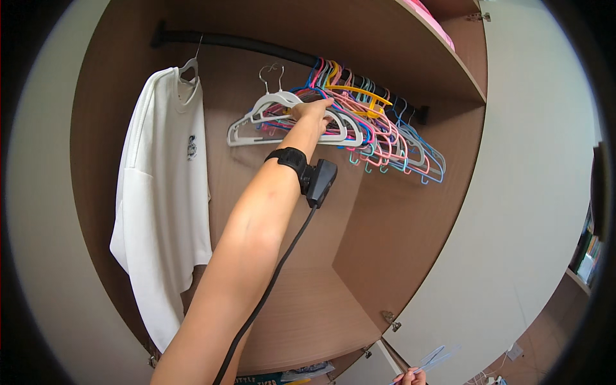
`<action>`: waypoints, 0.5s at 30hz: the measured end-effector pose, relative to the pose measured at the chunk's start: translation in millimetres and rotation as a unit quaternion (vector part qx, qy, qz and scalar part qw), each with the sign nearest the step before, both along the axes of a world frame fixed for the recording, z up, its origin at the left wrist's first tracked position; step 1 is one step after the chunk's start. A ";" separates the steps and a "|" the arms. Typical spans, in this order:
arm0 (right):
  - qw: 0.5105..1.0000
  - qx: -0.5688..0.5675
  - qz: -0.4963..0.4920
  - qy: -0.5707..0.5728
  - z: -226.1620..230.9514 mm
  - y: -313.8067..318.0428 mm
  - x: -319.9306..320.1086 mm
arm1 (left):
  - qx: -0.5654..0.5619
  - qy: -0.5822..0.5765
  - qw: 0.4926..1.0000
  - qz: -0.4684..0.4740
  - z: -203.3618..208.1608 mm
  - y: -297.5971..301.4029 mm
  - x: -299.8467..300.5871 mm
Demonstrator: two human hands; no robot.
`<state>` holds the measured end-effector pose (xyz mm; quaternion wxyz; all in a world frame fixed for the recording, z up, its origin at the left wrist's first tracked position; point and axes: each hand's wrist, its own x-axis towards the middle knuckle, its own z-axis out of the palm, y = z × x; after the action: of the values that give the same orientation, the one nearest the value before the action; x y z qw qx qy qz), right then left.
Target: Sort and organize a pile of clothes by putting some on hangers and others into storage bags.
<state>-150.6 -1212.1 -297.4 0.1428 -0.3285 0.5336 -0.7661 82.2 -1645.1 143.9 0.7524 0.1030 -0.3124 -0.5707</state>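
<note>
Apparently, my left hand (311,113) grips unhooked white hangers (277,97), my right hand (410,377) a blue hanger (434,357); coloured hangers (383,125) to the former's right still hang.

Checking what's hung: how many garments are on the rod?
1: the white top, toward the left of the rod, left of the left hand. Another may hide behind it.
</note>
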 end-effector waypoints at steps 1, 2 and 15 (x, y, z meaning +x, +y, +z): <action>1.000 -0.004 -0.006 -0.004 1.0 1.7 0.3 | -0.001 -0.001 1.000 -0.006 0.4 5.3 -6.7; 1.000 -0.005 -0.012 -0.005 0.5 3.1 -0.1 | 0.025 0.014 1.000 -0.009 0.3 10.6 -13.4; 0.999 0.016 -0.026 -0.020 -6.5 7.0 1.1 | -0.015 0.050 0.998 0.032 32.9 14.0 -1.7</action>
<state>-149.5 -1205.1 -303.9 0.1388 -0.2967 0.5516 -0.7671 80.5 -1631.0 176.8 0.7865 0.0735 -0.2793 -0.5458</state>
